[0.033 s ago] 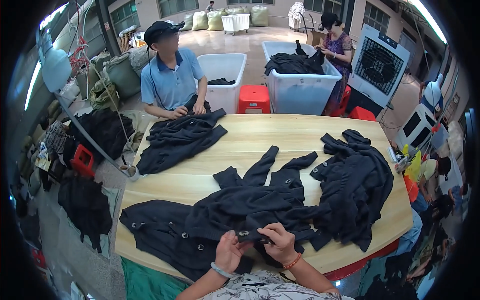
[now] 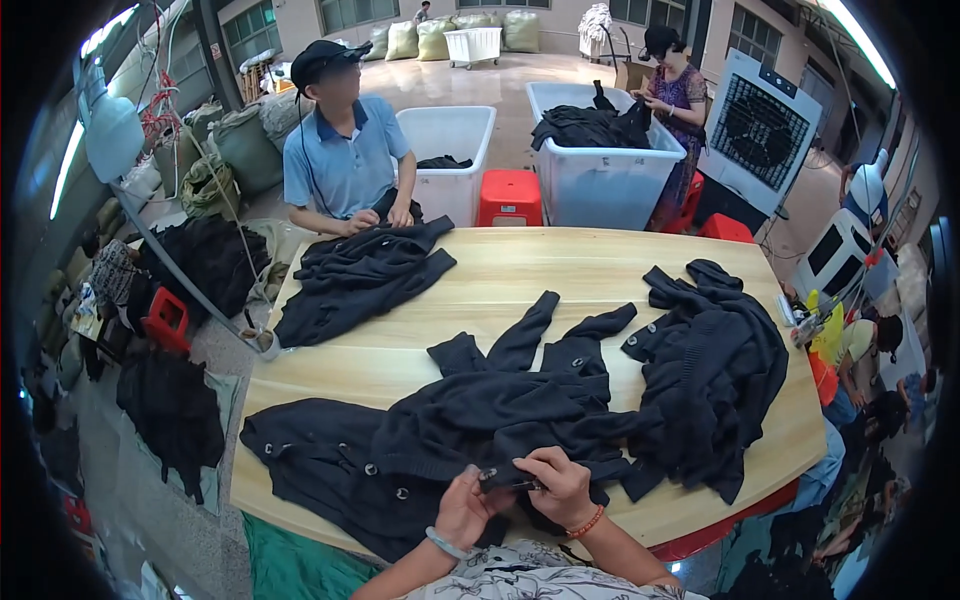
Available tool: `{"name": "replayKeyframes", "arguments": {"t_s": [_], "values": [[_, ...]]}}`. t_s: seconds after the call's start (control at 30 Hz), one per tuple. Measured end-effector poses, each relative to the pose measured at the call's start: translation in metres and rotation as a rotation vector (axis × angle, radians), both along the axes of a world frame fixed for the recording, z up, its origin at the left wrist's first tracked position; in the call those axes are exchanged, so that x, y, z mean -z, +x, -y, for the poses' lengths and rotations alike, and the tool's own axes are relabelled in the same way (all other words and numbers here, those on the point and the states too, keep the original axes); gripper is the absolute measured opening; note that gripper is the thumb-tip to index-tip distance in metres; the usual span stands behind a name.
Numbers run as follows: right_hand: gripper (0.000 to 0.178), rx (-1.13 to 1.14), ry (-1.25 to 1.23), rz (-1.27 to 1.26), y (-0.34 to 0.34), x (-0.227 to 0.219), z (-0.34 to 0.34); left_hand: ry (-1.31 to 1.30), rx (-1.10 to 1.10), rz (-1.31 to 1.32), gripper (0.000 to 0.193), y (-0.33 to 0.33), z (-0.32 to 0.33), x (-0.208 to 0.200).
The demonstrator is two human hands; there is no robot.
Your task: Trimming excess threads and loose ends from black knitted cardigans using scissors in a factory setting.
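Note:
A black knit cardigan (image 2: 470, 405) with large round buttons is spread over the near side of the table. My left hand (image 2: 466, 510) is closed on its front edge, thumb and fingers beside a button (image 2: 488, 474). Just to the right, my right hand (image 2: 560, 490) pinches the same edge between thumb and bent fingers. A thin dark object with a slight shine shows under the right fingertips; what it is I cannot make out. Another black knit garment (image 2: 710, 370) lies crumpled at the table's right side.
Across the pale wooden table (image 2: 500, 270), a person in a blue shirt (image 2: 345, 165) handles another black garment (image 2: 365, 280). Beyond stand white bins (image 2: 610, 190), a red stool (image 2: 510, 198) and a second person (image 2: 680, 100). A lamp arm (image 2: 190, 270) rises at the left edge.
My left hand has turned and moved slightly right, its fingers closer to the right hand. The button at the edge now shows less. Otherwise the garments lie as before.

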State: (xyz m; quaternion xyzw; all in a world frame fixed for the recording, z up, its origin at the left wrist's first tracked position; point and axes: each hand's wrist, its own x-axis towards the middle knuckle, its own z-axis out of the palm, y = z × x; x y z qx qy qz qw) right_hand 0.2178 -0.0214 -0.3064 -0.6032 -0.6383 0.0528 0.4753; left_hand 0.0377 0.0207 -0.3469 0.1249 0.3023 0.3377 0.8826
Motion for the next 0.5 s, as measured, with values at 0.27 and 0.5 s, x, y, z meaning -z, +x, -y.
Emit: {"name": "replayKeyframes", "arguments": {"t_s": [0.27, 0.5], "values": [[0.04, -0.016, 0.09, 0.205, -0.011, 0.004, 0.016, -0.136, 0.35, 0.045, 0.059, 0.003, 0.031, 0.006], [0.041, -0.016, 0.068, 0.22, -0.015, 0.0, 0.024, 0.024, 0.362, 0.036, 0.049, 0.011, 0.058, 0.012]]}}
